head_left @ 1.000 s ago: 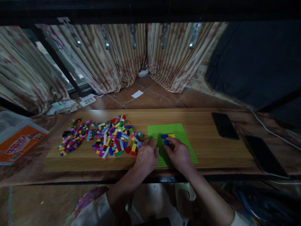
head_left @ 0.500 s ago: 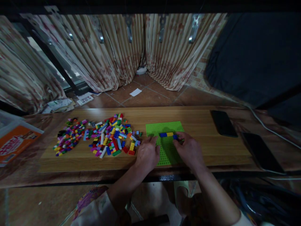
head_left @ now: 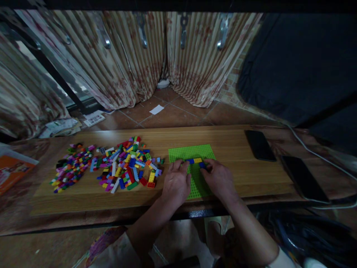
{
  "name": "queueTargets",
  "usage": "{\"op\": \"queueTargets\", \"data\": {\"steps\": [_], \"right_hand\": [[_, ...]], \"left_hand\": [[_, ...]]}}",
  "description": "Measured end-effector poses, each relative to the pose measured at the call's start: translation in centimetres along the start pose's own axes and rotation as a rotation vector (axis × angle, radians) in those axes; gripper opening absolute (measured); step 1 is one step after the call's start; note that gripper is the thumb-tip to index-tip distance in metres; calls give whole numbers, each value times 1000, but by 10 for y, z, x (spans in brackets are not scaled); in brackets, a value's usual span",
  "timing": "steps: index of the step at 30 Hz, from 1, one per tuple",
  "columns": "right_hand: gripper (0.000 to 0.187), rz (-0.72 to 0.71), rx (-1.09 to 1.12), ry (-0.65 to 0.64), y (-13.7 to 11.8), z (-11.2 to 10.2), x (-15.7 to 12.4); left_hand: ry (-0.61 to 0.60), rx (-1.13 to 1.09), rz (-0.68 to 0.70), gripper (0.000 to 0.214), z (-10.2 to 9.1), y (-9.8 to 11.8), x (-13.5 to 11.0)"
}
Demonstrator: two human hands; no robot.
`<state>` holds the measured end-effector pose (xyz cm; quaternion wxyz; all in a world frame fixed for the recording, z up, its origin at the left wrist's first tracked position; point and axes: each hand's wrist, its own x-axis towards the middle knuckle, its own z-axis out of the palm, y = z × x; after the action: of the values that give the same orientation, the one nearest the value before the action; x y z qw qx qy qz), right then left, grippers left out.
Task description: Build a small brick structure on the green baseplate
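Between the thumb and forefinger of our right hand (head_left: 219, 178), nearly closed, we have the end of a dark blue toy brick (head_left: 201, 165). It sits at the right end of a yellow brick (head_left: 197, 160), whose left end meets another blue brick (head_left: 191, 161). Our left hand (head_left: 176, 181) has its fingers loosely bent beside that one, thumb held apart; whether it grips anything, we cannot tell. Under both hands lies the studded green baseplate (head_left: 182, 152), near the front edge of our wood-grain board (head_left: 228, 139). To the left we have a large heap of mixed bricks (head_left: 126, 165), then a pile of smaller pieces (head_left: 74, 167); farther left stands an orange-labelled box (head_left: 15, 168). Well to the right lie two black smartphones (head_left: 260, 145).
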<state>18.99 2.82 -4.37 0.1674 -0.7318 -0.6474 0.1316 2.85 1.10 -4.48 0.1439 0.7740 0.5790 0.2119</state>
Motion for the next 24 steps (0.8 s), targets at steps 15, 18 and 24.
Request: {"op": "queueTargets", "data": {"steps": [15, 18, 24], "right_hand": [[28, 31, 88, -7, 10, -8, 4], [25, 23, 100, -19, 12, -6, 6], [21, 19, 118, -31, 12, -3, 9]], "left_hand": [[-45, 130, 77, 37, 7, 13, -4], [-46, 166, 83, 37, 8, 16, -4], [-60, 200, 84, 35, 13, 17, -3]]}}
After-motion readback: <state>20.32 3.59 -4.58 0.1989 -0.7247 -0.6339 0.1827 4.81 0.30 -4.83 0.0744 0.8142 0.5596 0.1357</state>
